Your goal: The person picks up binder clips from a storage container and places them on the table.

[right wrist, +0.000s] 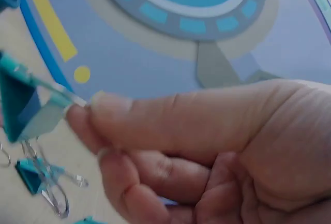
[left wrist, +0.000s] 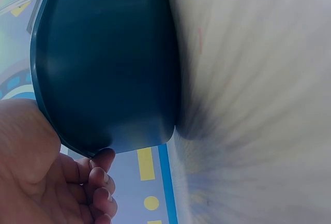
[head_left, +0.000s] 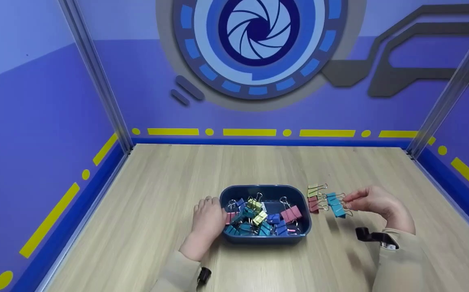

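Note:
A dark blue rectangular box (head_left: 264,240) holds a heap of binder clips (head_left: 260,218) in pink, yellow, blue and teal. My left hand (head_left: 209,217) grips the box's left rim; in the left wrist view its curled fingers (left wrist: 103,180) meet the corner of the box wall (left wrist: 111,63). To the right of the box, my right hand (head_left: 376,202) pinches a teal binder clip (right wrist: 18,100) by its wire handle between thumb and forefinger. Below it in the right wrist view lies another teal clip (right wrist: 32,176) with wire handles.
Beside the box's right wall are a yellow binder clip (head_left: 312,190) and red clips (head_left: 313,205) on the wooden table (head_left: 169,178). Blue printed panels (head_left: 250,117) enclose the table at the back and both sides.

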A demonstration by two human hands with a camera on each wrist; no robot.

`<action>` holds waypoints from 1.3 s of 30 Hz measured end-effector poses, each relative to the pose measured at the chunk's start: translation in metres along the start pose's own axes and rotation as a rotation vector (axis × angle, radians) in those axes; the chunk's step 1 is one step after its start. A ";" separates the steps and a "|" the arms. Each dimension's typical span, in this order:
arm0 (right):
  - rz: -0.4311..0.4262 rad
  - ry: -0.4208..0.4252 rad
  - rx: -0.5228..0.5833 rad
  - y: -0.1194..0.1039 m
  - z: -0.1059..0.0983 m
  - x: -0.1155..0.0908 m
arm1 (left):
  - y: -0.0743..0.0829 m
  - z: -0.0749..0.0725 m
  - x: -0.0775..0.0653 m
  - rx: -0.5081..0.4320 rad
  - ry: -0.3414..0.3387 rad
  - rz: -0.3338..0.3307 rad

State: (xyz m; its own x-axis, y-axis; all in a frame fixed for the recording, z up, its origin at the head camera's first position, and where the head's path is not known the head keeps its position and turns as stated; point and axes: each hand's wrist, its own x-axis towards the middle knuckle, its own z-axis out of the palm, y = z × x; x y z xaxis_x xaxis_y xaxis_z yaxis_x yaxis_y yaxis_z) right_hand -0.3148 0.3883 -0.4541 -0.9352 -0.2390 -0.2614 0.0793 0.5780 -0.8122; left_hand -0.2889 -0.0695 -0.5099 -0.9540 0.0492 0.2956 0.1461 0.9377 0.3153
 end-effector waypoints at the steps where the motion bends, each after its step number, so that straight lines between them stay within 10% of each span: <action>1: 0.011 -0.006 0.006 0.003 0.000 0.000 | 0.000 0.000 0.000 0.002 -0.002 -0.001; 17: 0.177 0.061 -0.150 0.018 0.004 0.015 | 0.001 -0.001 0.001 -0.002 -0.040 -0.024; 39: 0.193 0.222 -0.115 0.016 0.020 0.029 | 0.000 0.000 0.000 -0.011 -0.016 -0.007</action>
State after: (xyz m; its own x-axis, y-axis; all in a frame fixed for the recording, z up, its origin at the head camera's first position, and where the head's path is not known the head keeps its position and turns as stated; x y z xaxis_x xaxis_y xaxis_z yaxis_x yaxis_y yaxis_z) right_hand -0.3339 0.3748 -0.4857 -0.9602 0.0519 -0.2745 0.2346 0.6833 -0.6914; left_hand -0.2890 -0.0696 -0.5100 -0.9592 0.0488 0.2787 0.1426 0.9341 0.3273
